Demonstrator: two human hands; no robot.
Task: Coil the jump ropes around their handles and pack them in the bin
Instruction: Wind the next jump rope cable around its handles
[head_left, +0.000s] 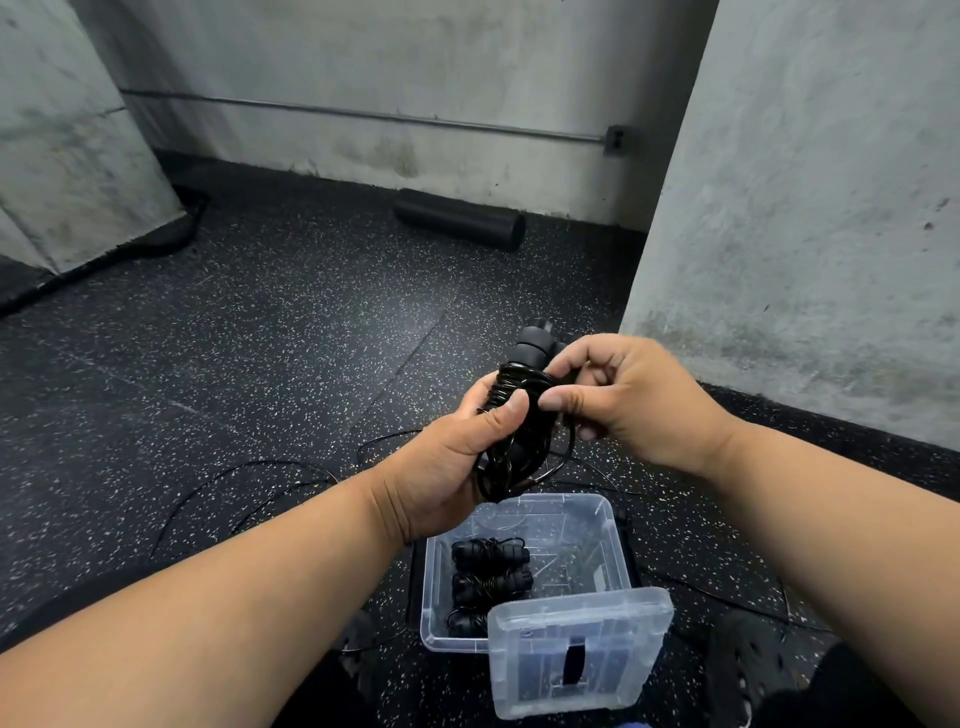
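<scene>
My left hand (457, 457) grips a black jump rope bundle (524, 415), its thin cord wound around the paired handles, whose ends stick up above my fingers. My right hand (618, 395) pinches the cord at the bundle's upper right side. Both hands hover above a clear plastic bin (613, 525) on the floor. Inside the bin lie coiled black jump ropes (491, 577) along its left side.
The bin's clear lid (576, 649) leans on its near right corner. Loose black cords (249, 478) trail over the speckled black rubber floor. A black foam roller (460, 218) lies by the far wall. A concrete pillar (805, 208) stands at the right.
</scene>
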